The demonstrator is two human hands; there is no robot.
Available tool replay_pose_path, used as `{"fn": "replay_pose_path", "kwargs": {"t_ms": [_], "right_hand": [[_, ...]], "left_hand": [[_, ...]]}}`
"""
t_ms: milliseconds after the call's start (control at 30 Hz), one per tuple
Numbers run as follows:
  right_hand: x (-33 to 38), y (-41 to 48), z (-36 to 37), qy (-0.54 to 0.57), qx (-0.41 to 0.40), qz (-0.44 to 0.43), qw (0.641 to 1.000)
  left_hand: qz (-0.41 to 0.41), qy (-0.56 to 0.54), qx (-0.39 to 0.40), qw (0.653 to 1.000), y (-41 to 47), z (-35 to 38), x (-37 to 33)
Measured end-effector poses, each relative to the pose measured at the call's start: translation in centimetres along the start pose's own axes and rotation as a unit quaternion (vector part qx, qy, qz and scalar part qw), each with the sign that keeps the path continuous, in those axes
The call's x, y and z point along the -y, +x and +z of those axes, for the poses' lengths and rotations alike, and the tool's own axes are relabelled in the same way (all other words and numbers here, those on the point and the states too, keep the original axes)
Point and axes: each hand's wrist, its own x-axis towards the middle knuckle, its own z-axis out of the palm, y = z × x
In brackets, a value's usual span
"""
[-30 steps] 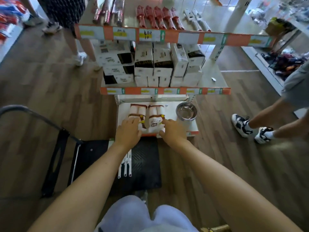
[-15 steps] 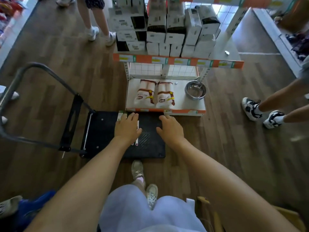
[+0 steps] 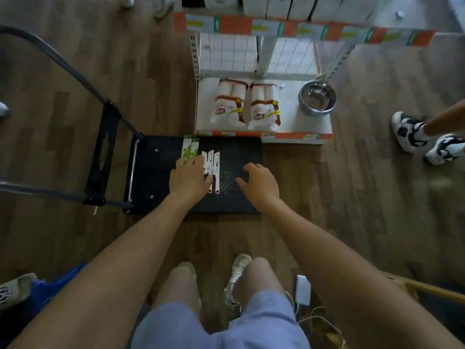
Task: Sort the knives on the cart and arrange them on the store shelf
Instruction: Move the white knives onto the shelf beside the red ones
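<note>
Step in hand looks like the pick from the cart [image 3: 161,177]: the person reaches both hands down over its black deck, which sits on the wood floor butted against the front of the bottom store shelf [image 3: 297,119]. The packaged knives [image 3: 211,163] lie flat on the deck in a tight side-by-side row, white cards pointing toward the shelf, with a green-and-white pack [image 3: 189,149] just beside them on the left. The left hand [image 3: 189,178] rests palm-down on the near ends of the packs, fingers spread flat across them and not curled round anything, so it is touching, not gripping. The right hand [image 3: 259,181] hovers just right of the row, fingers loosely open, holding nothing. The bottom shelf already carries two white bagged packs [image 3: 247,104] and a steel bowl [image 3: 317,96]; bare shelf surface shows between them and in front of the bowl. No knife is on that shelf, so the arranging part appears not yet started. Next move likely calls for splitting the row by type (green pack versus white cards), then closing fingers under the thin card edges, probably by sliding a pack to lift a corner since they lie flush on the ribbed deck. Blade type inside the packs is too small to tell.
</note>
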Motion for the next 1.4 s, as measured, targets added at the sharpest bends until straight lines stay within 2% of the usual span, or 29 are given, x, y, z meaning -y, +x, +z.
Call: {"fn": "replay_pose_path", "kwargs": {"t_ms": [100, 333, 467, 633, 867, 1000, 1400], "right_hand": [[-1.8, 2.7, 6.1, 0.008, 0.009, 0.017, 1.000], [-8.7, 13.3, 22.2, -0.006, 0.007, 0.024, 1.000], [-12.2, 19.5, 28.6, -0.017, 0.004, 0.026, 1.000], [-14.5, 24.5, 34.7, -0.017, 0.026, 0.023, 0.999], [-15.7, 26.2, 39.7, -0.024, 0.000, 0.018, 1.000], [-15.0, 27.1, 40.9, -0.036, -0.029, 0.032, 0.998], [-14.7, 27.1, 40.4, 0.060, 0.013, 0.112, 0.992]], "left_hand": [[0.004, -0.010, 0.010, 1.000, 2.9, 4.9, 1.7], [0.002, -0.015, 0.038, 0.999, 13.6, 22.4, 8.2], [-0.024, -0.045, 0.031, 0.998, 19.5, 30.8, 11.1], [-0.041, -0.070, 0.025, 0.996, 23.4, 37.7, 11.8], [-0.033, -0.038, -0.036, 0.998, 25.3, 41.4, 11.9], [-0.061, -0.062, -0.045, 0.995, 26.1, 41.6, 11.3], [-0.087, -0.123, -0.036, 0.988, 27.6, 41.4, 11.8]]}}
